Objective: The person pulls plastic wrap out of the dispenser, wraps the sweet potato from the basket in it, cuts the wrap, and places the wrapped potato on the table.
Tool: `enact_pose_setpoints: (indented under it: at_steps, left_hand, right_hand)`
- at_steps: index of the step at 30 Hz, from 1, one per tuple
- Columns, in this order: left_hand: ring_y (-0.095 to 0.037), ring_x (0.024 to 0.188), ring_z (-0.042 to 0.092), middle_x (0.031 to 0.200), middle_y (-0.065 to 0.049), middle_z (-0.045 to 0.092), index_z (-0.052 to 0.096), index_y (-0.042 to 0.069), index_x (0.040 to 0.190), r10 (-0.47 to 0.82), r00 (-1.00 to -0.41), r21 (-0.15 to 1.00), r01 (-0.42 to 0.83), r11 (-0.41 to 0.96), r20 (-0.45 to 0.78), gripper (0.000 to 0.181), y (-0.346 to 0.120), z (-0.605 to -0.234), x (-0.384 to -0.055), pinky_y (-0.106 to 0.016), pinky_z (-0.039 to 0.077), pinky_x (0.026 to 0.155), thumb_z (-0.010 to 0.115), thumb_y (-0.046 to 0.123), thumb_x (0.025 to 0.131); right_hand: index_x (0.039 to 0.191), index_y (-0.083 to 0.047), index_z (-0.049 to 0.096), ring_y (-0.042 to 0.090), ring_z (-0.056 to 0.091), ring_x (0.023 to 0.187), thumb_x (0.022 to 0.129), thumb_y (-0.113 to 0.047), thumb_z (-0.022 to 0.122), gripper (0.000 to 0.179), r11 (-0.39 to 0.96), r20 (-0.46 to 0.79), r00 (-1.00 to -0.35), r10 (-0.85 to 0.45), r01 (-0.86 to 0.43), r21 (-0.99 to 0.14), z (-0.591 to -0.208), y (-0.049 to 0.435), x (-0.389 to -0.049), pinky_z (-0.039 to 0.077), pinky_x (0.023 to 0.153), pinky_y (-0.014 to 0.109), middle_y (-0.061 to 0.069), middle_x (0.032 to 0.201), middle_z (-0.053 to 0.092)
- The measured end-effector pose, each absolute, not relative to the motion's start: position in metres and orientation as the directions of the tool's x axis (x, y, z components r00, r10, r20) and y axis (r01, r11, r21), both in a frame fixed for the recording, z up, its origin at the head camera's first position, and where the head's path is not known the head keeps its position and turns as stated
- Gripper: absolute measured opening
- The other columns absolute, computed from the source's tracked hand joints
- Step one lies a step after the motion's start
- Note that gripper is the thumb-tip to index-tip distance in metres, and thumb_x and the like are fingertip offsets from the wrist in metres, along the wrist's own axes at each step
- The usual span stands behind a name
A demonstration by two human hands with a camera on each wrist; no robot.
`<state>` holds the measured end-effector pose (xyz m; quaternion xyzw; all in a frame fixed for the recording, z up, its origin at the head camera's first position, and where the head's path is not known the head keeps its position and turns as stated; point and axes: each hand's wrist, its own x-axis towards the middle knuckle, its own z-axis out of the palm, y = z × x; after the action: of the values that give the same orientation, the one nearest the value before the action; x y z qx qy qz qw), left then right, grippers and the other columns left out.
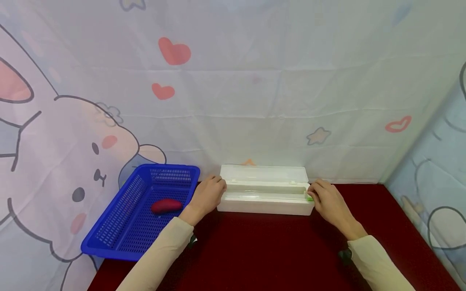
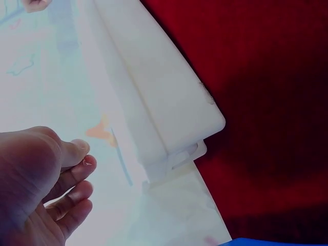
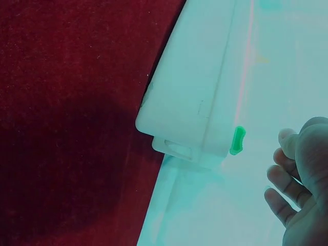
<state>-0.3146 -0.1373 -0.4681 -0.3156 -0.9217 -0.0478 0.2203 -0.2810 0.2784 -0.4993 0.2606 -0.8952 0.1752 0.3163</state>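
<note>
A long white cling film dispenser point(image 1: 267, 207) stands on the table, its translucent lid point(image 1: 263, 173) raised at the back. Clear film shows faintly across its top. At the dispenser's left end is my left hand point(image 1: 209, 194), thumb and forefinger pinched together; a small glint of clear film point(image 2: 88, 163) shows at the fingertips in the left wrist view. My right hand point(image 1: 327, 201) is at the other end, beside the green slide cutter point(image 3: 238, 141). Its thumb and forefinger also pinch, seemingly on the film's edge, though the film there is hardly visible.
To the left, a blue plastic basket point(image 1: 89, 246) holds a dark red sweet potato point(image 1: 166, 205). A dark red cloth point(image 1: 262, 250) covers the table. Behind the dispenser hangs a pale printed curtain point(image 1: 236, 101), with another on the right.
</note>
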Motion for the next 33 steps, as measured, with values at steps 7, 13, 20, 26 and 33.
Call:
enact_pose_setpoints:
  at_steps: [7, 13, 20, 26, 33]
  left_hand:
    - [-0.028, 0.099, 0.067, 0.097, -0.009, 0.073, 0.075, 0.006, 0.096, 0.553, -0.711, -0.053, 0.593, 0.804, 0.435, 0.010, -0.138, -0.466, -0.314, -0.038, 0.059, 0.089, 0.069, 0.009, 0.104]
    - [-0.028, 0.097, 0.065, 0.095, -0.008, 0.073, 0.075, 0.006, 0.095, 0.546, -0.711, -0.049, 0.589, 0.807, 0.443, 0.010, -0.137, -0.462, -0.313, -0.039, 0.058, 0.087, 0.069, 0.009, 0.103]
    - [-0.029, 0.095, 0.066, 0.093, -0.009, 0.073, 0.074, 0.005, 0.094, 0.550, -0.694, -0.050, 0.599, 0.799, 0.464, 0.009, -0.138, -0.456, -0.312, -0.041, 0.057, 0.085, 0.071, 0.008, 0.102]
    - [-0.030, 0.097, 0.067, 0.093, -0.008, 0.074, 0.074, 0.006, 0.094, 0.547, -0.686, -0.058, 0.597, 0.800, 0.480, 0.008, -0.139, -0.453, -0.313, -0.043, 0.057, 0.084, 0.072, 0.009, 0.101]
    - [-0.030, 0.097, 0.068, 0.094, -0.009, 0.075, 0.075, 0.006, 0.093, 0.550, -0.663, -0.081, 0.599, 0.796, 0.508, 0.009, -0.138, -0.448, -0.311, -0.044, 0.057, 0.082, 0.072, 0.008, 0.101]
  right_hand:
    - [0.091, -0.003, 0.070, 0.025, 0.063, 0.079, 0.090, 0.005, 0.079, 0.012, 0.807, 0.666, -0.656, -0.355, -0.575, -0.136, -0.496, 0.279, -0.280, 0.052, 0.070, 0.044, 0.009, 0.092, 0.067]
    - [0.091, -0.003, 0.070, 0.027, 0.063, 0.081, 0.090, 0.004, 0.079, 0.012, 0.806, 0.675, -0.649, -0.350, -0.576, -0.136, -0.492, 0.278, -0.280, 0.052, 0.072, 0.047, 0.009, 0.092, 0.068]
    - [0.091, -0.002, 0.071, 0.026, 0.063, 0.080, 0.091, 0.004, 0.079, 0.011, 0.804, 0.682, -0.639, -0.357, -0.582, -0.125, -0.486, 0.278, -0.280, 0.053, 0.068, 0.043, 0.009, 0.091, 0.068]
    - [0.092, -0.002, 0.071, 0.025, 0.062, 0.082, 0.092, 0.004, 0.078, 0.009, 0.802, 0.672, -0.649, -0.356, -0.582, -0.136, -0.481, 0.279, -0.280, 0.054, 0.069, 0.042, 0.008, 0.093, 0.067]
    - [0.095, 0.000, 0.070, 0.026, 0.062, 0.086, 0.092, 0.007, 0.077, 0.010, 0.797, 0.671, -0.653, -0.352, -0.585, -0.150, -0.476, 0.279, -0.278, 0.055, 0.072, 0.043, 0.010, 0.095, 0.067]
